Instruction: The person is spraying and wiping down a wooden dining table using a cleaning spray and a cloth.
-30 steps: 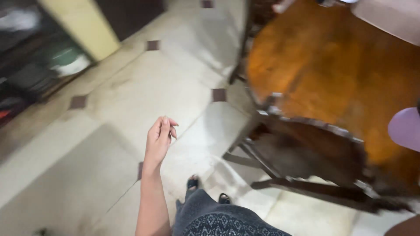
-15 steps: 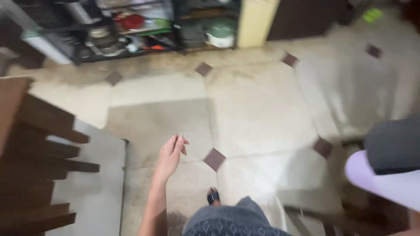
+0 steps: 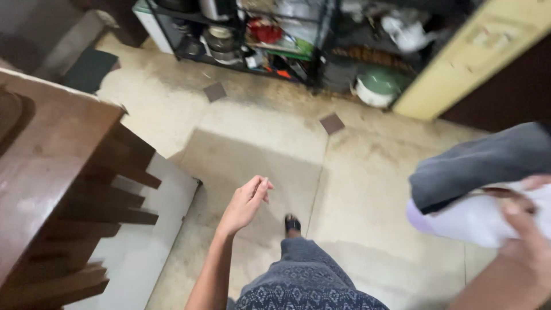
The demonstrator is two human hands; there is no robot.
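The person's left hand point(image 3: 245, 202) hung out in front of the body over the tiled floor point(image 3: 367, 183), empty, its fingers loosely curled together and touching nothing. The right hand point(image 3: 525, 235) was at the lower right edge, closed around a bundle of cloth: a pale lilac-white piece point(image 3: 465, 218) bunched under the fingers, with a dark grey folded cloth point(image 3: 476, 163) lying on top of it and jutting out to the left. The bundle was held up in the air, well apart from the floor and from the shelves.

Below, one sandalled foot point(image 3: 292, 223) showed on the tiles, just beyond the hem of a grey patterned skirt point(image 3: 304, 281).

At the far side of the room stood a black metal shelving rack point(image 3: 321, 34), crowded. On its lower levels I could make out steel pots point(image 3: 221, 40) stacked at the left, something red point(image 3: 265, 30) beside them, and a white kettle point(image 3: 407, 34) higher up on the right. A round white pot with a green lid point(image 3: 376, 86) sat low at the rack's right end, its lid on, so what it held could not be seen. The rest of the rack's contents were too blurred to name.

A yellow door frame point(image 3: 470, 63) rose just right of the rack. On the left, a brown wooden table point(image 3: 51, 155) filled the edge of the view, with dark slats point(image 3: 115, 201) under it.
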